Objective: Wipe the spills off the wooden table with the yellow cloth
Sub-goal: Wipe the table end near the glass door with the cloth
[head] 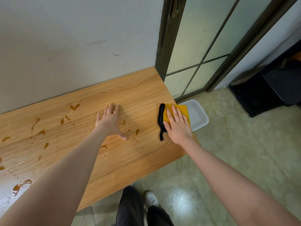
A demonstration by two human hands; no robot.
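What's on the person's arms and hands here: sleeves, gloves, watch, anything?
Nothing worn. Both forearms are bare for as far as the head view shows them, with no sleeve edge in frame. The left hand and right hand have no gloves, and no rings, watch or wristband are visible. No markings or cables on either arm.

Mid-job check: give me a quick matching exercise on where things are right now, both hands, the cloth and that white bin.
Things:
1. left hand
2. right hand
3. yellow cloth
4. white bin

Places:
A. on the floor beside the table's right end
B. flat on bare wood among brown spills
C. at the table's right edge, under a hand
D. pressing flat on the cloth

Pairs: 1-B, 2-D, 3-C, 4-A
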